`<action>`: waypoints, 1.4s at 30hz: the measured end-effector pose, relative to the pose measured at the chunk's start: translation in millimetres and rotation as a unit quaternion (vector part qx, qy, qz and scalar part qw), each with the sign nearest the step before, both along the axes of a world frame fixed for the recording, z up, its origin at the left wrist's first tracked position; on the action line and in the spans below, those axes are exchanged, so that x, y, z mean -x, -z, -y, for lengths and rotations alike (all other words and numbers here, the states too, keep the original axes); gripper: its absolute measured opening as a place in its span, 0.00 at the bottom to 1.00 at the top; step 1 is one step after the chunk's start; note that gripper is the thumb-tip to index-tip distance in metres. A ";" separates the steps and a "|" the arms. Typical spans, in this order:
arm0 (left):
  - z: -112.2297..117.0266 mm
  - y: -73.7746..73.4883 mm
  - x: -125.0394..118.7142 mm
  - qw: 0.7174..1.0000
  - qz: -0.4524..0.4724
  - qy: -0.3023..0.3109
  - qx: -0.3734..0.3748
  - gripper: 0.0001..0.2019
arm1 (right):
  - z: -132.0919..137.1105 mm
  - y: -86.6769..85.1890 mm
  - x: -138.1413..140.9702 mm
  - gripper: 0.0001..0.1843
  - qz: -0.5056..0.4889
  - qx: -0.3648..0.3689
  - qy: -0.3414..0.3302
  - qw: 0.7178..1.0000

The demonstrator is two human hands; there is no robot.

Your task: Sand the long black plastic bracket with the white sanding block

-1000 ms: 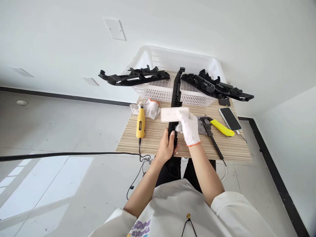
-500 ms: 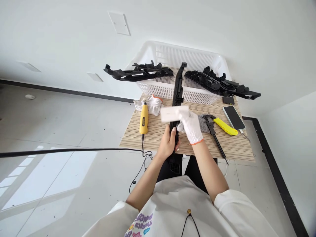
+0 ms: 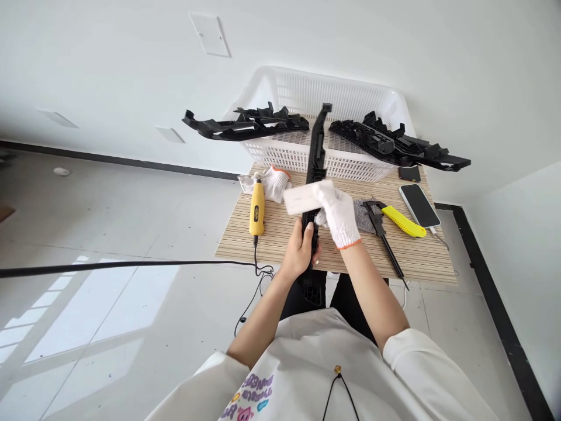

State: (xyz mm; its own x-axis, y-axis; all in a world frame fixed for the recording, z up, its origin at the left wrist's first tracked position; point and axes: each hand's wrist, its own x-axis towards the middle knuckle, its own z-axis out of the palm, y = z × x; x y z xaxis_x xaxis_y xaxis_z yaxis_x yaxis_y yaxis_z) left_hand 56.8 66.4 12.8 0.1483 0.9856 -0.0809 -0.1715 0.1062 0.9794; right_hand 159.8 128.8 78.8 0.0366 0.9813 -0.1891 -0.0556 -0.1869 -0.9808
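Observation:
My bare left hand point(image 3: 300, 252) is wrapped round the near part of a long black plastic part point(image 3: 316, 152) that runs from my lap up over the table to the basket. My right hand point(image 3: 338, 215), in a white knit glove with an orange cuff, is closed on a flat white block point(image 3: 303, 198) laid across the black part just above my left hand. The block's face looks slightly blurred.
A small striped wooden table point(image 3: 280, 234) carries a yellow rotary tool point(image 3: 256, 214) with cord, a spare white glove point(image 3: 274, 180), a grey pad, a black caliper point(image 3: 382, 228), a yellow utility knife point(image 3: 403, 221) and a phone point(image 3: 419, 205). A white basket point(image 3: 307, 99) holds more black parts.
My hands and the black part have stayed together; the white block has shifted only slightly along the part. The view has drifted a little as my head moved.

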 end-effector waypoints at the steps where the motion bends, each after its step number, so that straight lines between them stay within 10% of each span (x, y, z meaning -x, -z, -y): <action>1: 0.0 0.1 0.3 1.000 0.007 -0.006 0.003 0.17 | 0.6 0.7 0.6 0.20 -0.006 -0.004 -0.012 1.000; 6: 0.1 -0.9 1.2 1.000 0.009 -0.002 0.003 0.16 | 2.7 3.6 2.8 0.20 -0.045 0.007 0.056 0.997; 24: 0.0 -1.5 -0.6 1.000 -0.001 0.011 -0.008 0.16 | 10.0 3.5 -8.8 0.17 -0.024 0.022 -0.059 0.998; 28: 0.2 -0.7 -0.8 0.999 -0.036 0.037 -0.016 0.16 | 10.1 2.2 -14.9 0.17 -0.036 0.014 0.013 0.999; 32: 0.3 -0.9 -0.6 0.998 -0.041 0.037 -0.021 0.16 | 10.9 0.6 -17.0 0.19 -0.026 0.013 -0.083 0.996; 42: 1.4 -2.6 -1.0 0.999 -0.036 0.034 -0.017 0.16 | 11.8 -2.4 -17.7 0.20 -0.008 0.026 0.020 0.999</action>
